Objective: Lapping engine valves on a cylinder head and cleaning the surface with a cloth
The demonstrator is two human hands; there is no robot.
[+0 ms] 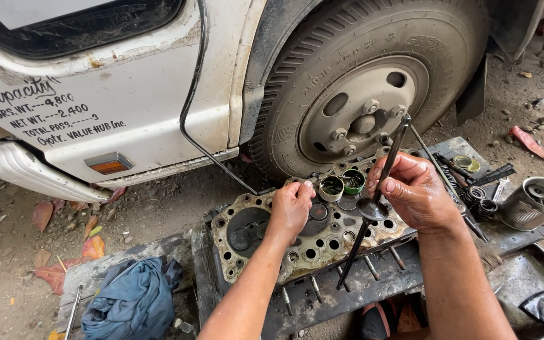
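A dirty metal cylinder head point(266, 249) with several round ports lies on a grey wooden board point(373, 286) on the ground. My left hand point(291, 204) rests on its top, fingertips pressing near a port. My right hand point(413, 189) grips the stem of an engine valve point(373, 209), whose round dark head hangs just above the cylinder head; a long thin rod point(352, 255) continues down from it. Two small round tins point(342, 184) of paste, one green, sit on the head's far edge.
A white truck's door point(114, 94) and front wheel point(366, 94) stand close behind. A blue rag point(133, 299) lies at the left. Coil springs point(481, 203), tools and a metal cup point(534, 201) lie on the right. Dry leaves dot the dirt.
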